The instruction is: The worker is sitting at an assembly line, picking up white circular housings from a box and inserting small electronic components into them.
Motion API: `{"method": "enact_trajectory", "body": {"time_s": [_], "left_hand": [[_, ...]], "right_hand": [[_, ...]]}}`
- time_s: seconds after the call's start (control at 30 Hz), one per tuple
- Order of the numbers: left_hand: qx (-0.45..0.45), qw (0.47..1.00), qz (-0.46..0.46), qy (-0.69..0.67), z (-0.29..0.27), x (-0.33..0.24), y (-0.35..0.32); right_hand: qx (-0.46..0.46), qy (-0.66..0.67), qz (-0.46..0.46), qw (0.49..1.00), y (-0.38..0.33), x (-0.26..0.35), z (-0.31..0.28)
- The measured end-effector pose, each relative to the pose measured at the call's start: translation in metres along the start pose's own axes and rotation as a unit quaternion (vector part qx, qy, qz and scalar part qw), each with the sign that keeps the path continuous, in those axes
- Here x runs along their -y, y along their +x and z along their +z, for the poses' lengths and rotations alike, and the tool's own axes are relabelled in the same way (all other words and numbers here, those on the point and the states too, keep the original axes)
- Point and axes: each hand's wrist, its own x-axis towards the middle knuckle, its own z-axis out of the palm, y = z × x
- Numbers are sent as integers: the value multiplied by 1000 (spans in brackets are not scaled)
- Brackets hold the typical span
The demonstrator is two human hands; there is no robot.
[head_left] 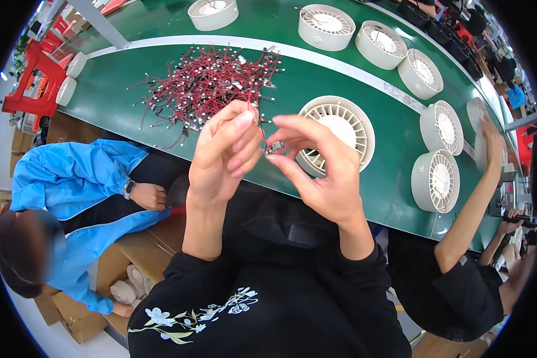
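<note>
Fingertips of both hands (left hand (224, 156), right hand (322, 170)) pinch a small connector (275, 145).

Black long sleeves, pushed up; the left sleeve (185, 310) bears pale, seemingly embroidered flowers.

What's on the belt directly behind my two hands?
A round white fan housing on the green belt, its near-left rim covered by the right hand. Left hand pinches a red wire.

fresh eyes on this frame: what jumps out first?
Dead centre, the left hand and right hand pinch a small part on a red wire between the fingertips. Behind them on the green belt lies a tangled heap of red wires, and round white fan housings line the belt toward the right.
</note>
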Motion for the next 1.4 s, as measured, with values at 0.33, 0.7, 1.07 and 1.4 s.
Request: {"method": "enact_trajectory", "body": {"time_s": [0.33,0.7,1.07,1.4], "left_hand": [[-99,956,-15,277,20,46,-12],[-11,890,123,438,47,31,-28],[-31,939,-74,334,34,51,-35],[-49,962,-59,261,26,62,-37]], "right_hand": [[13,-143,-135,980,-33,-6,-35],[60,-212,-46,974,-46,23,-39],[69,-328,-81,939,-54,1,-42],[47,-361,-114,924,-61,1,-44]]}}
